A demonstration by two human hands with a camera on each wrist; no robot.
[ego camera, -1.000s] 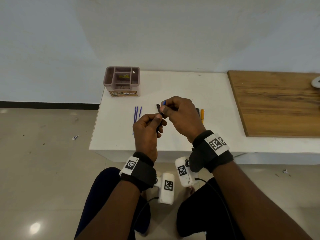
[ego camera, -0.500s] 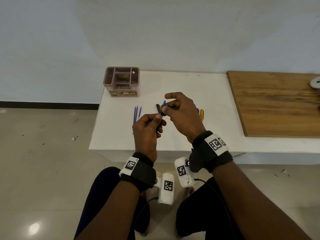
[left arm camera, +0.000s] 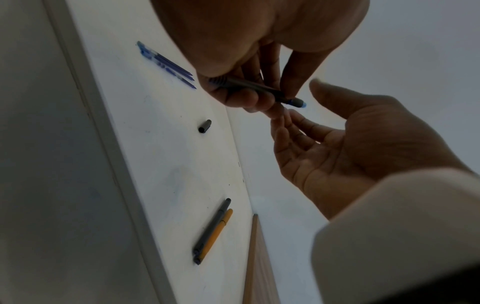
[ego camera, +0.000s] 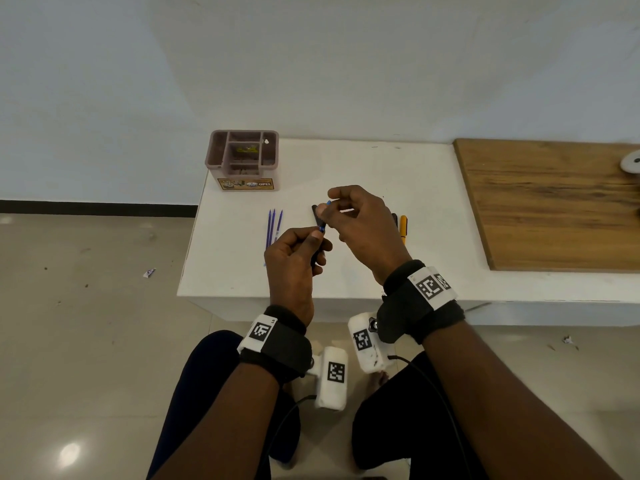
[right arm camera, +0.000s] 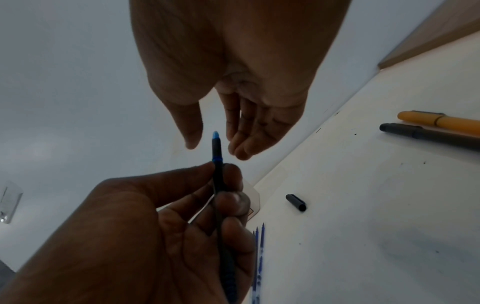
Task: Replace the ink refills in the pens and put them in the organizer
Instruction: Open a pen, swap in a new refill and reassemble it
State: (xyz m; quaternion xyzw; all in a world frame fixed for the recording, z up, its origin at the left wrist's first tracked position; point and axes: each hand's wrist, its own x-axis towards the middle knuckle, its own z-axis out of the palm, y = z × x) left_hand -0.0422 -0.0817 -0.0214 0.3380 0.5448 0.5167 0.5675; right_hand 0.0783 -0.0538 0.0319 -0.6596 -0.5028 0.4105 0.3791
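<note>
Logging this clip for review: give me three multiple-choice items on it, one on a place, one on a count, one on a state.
1. Where does the loose black cap lie?
A. on the white table
B. in the organizer
C. on the wooden board

2. How many blue refills lie together on the table?
A. one
B. three
C. five

3. What is the left hand doing?
A. resting flat
B. holding a cap
C. gripping the dark pen

Answers: 1 A, the cap sits on the white surface; 2 B, three tips show side by side; 3 C, fingers curl round the barrel.
</note>
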